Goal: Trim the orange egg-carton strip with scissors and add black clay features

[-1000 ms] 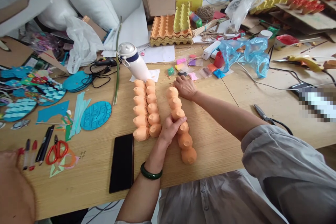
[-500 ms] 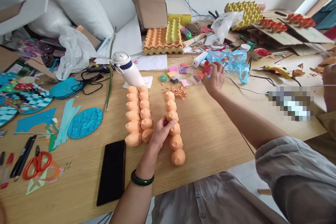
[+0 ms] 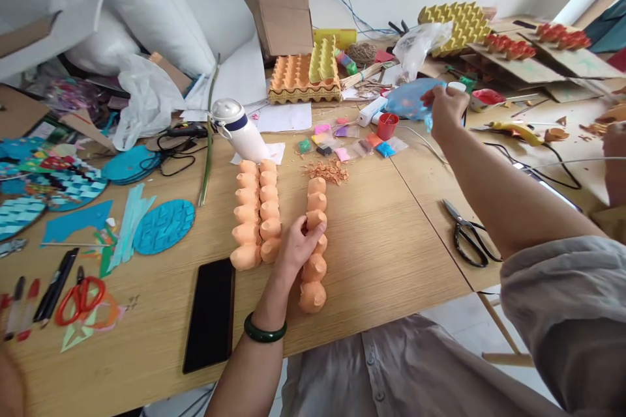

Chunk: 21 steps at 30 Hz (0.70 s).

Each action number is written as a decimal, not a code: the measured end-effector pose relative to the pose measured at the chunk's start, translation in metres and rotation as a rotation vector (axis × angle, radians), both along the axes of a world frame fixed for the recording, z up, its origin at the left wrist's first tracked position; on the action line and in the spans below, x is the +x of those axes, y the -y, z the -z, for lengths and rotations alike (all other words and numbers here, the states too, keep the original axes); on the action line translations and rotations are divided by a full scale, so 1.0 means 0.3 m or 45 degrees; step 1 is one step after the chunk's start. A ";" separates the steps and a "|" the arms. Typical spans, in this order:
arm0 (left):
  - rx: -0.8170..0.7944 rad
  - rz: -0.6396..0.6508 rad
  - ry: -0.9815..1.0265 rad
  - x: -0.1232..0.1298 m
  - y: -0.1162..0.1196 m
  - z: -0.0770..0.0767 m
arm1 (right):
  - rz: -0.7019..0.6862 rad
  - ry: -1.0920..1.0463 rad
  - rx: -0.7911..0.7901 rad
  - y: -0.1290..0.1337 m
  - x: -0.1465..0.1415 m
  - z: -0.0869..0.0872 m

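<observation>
Bright, even light falls across the table (image 3: pixel 386 254), leaving only soft, faint shadows and no harsh glare. Wide-angle distortion bows the table's edges toward the frame corners, and the blue bag (image 3: pixel 408 99) and the shape (image 3: pixel 8 388) cut off at bottom left look blurred.

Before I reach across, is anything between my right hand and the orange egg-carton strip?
Small coloured packets and wood shavings lie between your right hand and the orange egg-carton strip, with a red cup beside them.
</observation>
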<state>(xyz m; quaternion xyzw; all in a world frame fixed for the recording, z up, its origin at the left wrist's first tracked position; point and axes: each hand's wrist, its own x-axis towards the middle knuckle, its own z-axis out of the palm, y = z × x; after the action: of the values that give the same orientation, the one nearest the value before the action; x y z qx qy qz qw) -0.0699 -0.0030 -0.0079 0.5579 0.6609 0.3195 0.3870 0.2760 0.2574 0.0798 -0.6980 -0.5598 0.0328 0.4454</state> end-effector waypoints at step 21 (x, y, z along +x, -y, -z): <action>0.442 0.027 -0.555 0.013 0.067 -0.192 | -0.281 -0.607 0.419 0.194 -0.027 -0.435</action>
<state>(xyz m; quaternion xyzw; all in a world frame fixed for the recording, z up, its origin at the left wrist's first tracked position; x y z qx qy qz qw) -0.0660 -0.0230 0.0497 0.6783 0.6582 0.2962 0.1375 0.2678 0.1991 0.2102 -0.5242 -0.5096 0.1526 0.6650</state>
